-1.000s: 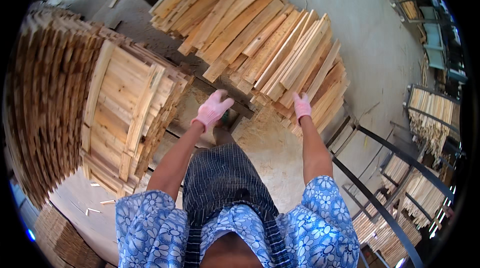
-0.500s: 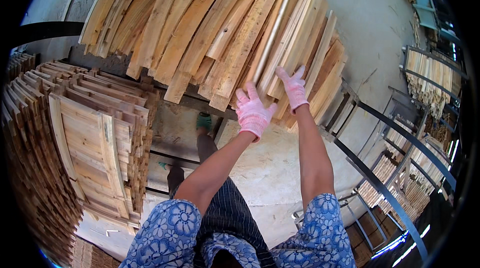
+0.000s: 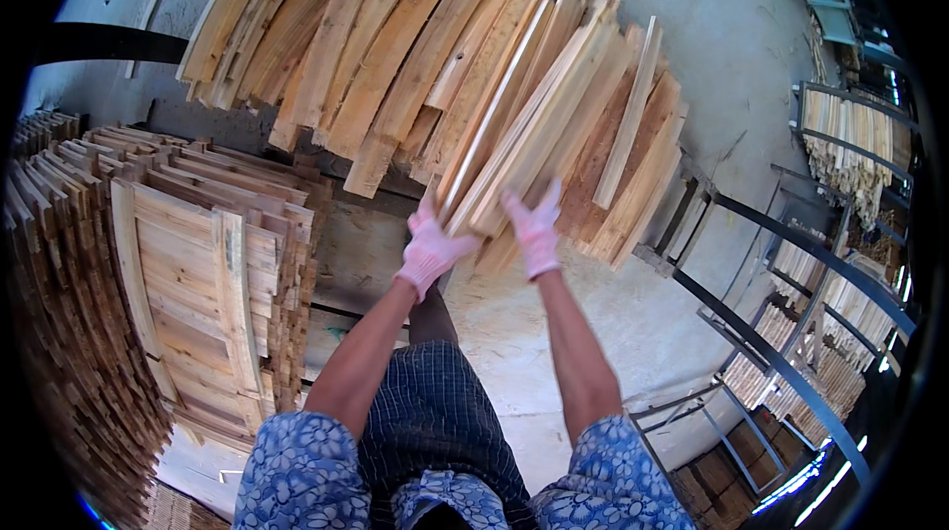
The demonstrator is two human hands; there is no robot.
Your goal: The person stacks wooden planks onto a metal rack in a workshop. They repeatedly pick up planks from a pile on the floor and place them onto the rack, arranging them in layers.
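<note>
Gripping the near end of a bundle of thin, pale, rough-sawn wooden slats [image 3: 539, 125] with both hands, arms stretching up and forward from blue floral sleeves [image 3: 297, 471]. Left hand in a pink knitted glove [image 3: 430, 248] cupping the bundle's lower left edge, fingers curling closed around the slat ends. Right hand in a matching pink glove [image 3: 534, 228] pressing against the bundle's right side, fingers spreading upward along the wood and clamping it against the other hand. Bundle sitting between the two gloves, angling up and to the right, lying on top of a large heap of longer pale timber boards [image 3: 366, 65] fanning out over the grey concrete floor [image 3: 751, 45]. Standing to the left, a tall stack of flat wooden panels made of nailed planks [image 3: 188, 283], edges layering downward. Running along the right, dark metal racks [image 3: 781, 332] holding further bundles of light sticks [image 3: 850, 149]. Showing below the arms, a dark checked apron [image 3: 435, 421].
</note>
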